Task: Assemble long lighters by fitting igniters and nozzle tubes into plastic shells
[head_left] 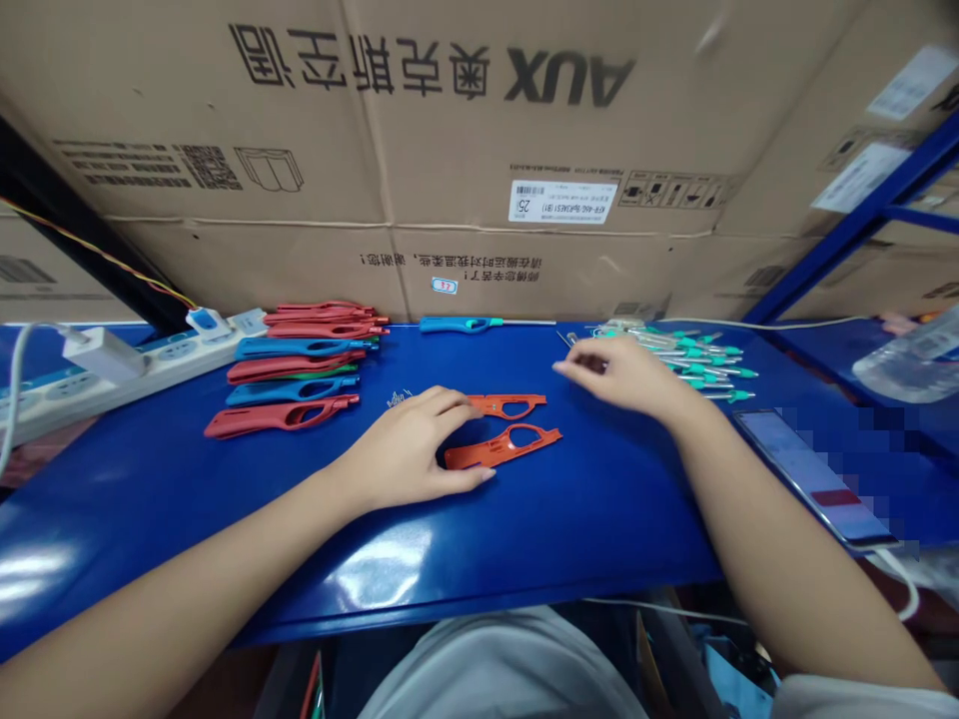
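Observation:
Two orange casing halves lie on the blue table, an upper one (516,404) and a lower one (516,446). My left hand (416,449) rests over their left ends, thumb and fingers apart around them. Off to the right, my right hand (618,374) is raised near the metal rods, its thumb and index finger brought together. Whatever it may pinch is too small to make out. Small metal pins (400,397) lie just behind my left hand. Rods with green collars (700,361) are piled to the right of my right hand.
Red and blue lighter casings (289,414) are stacked at the left, beside a white power strip (176,350). A blue lighter with a rod (461,325) lies at the back before a cardboard box (479,140). A phone (813,479) and a clear plastic bottle (910,364) are at the right.

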`<state>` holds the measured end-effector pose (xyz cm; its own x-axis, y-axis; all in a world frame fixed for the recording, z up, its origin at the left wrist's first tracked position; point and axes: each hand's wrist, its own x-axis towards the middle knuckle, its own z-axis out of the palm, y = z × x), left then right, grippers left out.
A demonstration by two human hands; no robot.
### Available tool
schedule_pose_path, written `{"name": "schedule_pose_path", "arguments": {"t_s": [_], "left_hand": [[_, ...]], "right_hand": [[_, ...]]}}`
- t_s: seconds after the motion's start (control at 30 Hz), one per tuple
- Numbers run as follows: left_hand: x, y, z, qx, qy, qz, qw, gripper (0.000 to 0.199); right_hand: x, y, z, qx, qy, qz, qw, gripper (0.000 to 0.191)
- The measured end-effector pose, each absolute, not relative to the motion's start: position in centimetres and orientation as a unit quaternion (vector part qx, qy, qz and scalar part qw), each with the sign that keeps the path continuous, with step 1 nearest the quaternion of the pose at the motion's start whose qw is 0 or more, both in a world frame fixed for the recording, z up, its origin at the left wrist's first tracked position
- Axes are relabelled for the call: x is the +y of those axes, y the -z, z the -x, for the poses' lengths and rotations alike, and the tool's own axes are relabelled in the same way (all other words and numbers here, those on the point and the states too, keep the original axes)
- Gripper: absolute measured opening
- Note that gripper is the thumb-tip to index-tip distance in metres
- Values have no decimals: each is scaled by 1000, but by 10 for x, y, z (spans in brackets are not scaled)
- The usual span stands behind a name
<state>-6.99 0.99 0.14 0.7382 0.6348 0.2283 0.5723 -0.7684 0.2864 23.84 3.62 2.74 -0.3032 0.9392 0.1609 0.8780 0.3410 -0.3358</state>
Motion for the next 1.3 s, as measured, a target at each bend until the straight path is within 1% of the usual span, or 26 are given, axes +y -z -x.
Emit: {"name": "schedule_pose_path", "arguments": {"t_s": [0.07, 0.1, 0.13, 0.2, 0.23, 0.33, 0.4, 0.47, 0.67, 0.83, 1.07, 1.2, 1.3], "left_hand": [[8, -1, 69, 312, -149, -933, 100, 56], [8, -1, 69, 308, -145, -935, 101, 54], [8, 0, 69, 306, -141, -936, 101, 51], [8, 1, 70, 312, -134, -935, 103, 42], [9, 1, 70, 314, -133, -934, 105, 36], [9, 0, 70, 315, -131, -934, 111, 23], [9, 0, 70, 313, -130, -934, 113, 20], [9, 0, 70, 316, -129, -933, 114, 20], [10, -1, 70, 324, -130, -929, 122, 18], [10, -2, 71, 326, -129, -928, 128, 17], [11, -4, 72, 336, -114, -925, 133, 15], [11, -7, 72, 340, -101, -926, 131, 15], [11, -9, 74, 340, -92, -926, 132, 16]], "right_hand": [[44, -33, -263, -708, -11, 679, 195, 23], [48, -34, -276, -667, 25, 718, 196, 22], [51, -35, -288, -646, 39, 737, 196, 25], [56, -34, -311, -622, 34, 764, 169, 33], [57, -33, -321, -616, 23, 773, 154, 32], [58, -30, -339, -600, -12, 791, 121, 15], [57, -29, -344, -597, -38, 795, 103, 7], [56, -28, -345, -599, -59, 794, 91, 4], [59, -24, -345, -609, -60, 786, 88, 5], [60, -22, -347, -615, -31, 780, 112, 6], [52, -35, -332, -608, 47, 771, 182, 14], [49, -41, -320, -643, 79, 726, 233, 15], [48, -43, -307, -713, 88, 649, 251, 15]]}}
